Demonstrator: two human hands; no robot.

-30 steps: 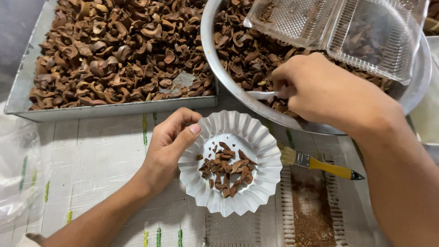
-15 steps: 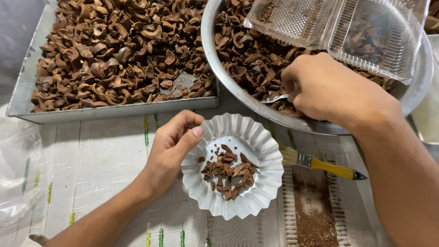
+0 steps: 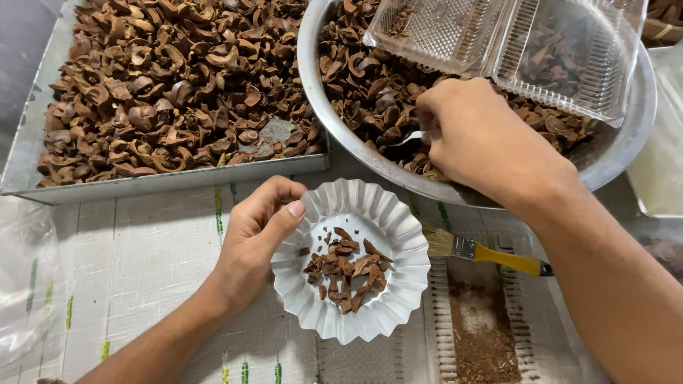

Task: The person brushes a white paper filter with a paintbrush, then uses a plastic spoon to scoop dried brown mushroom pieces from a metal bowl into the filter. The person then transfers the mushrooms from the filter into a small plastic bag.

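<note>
Head view, looking straight down on the table (image 3: 142, 270): the left hand (image 3: 252, 245) sits near centre, fingers curled and thumb pressed on the nine o'clock rim of a white fluted paper cup (image 3: 352, 259), gripping it; the cup rests on the table and holds a small heap of brown shell pieces (image 3: 345, 269); at one o'clock from the cup the right hand (image 3: 484, 139) is closed around a metal spoon (image 3: 405, 141), whose bowl dips into the brown shells filling a large round metal bowl (image 3: 320, 92); a clear plastic clamshell box (image 3: 512, 43) lies open on those shells at twelve o'clock; a flat metal tray (image 3: 163, 181) heaped with more shells lies at ten o'clock; a yellow-handled brush (image 3: 491, 254) lies just beside the cup at three o'clock, above a patch of brown dust (image 3: 484, 334).
</note>
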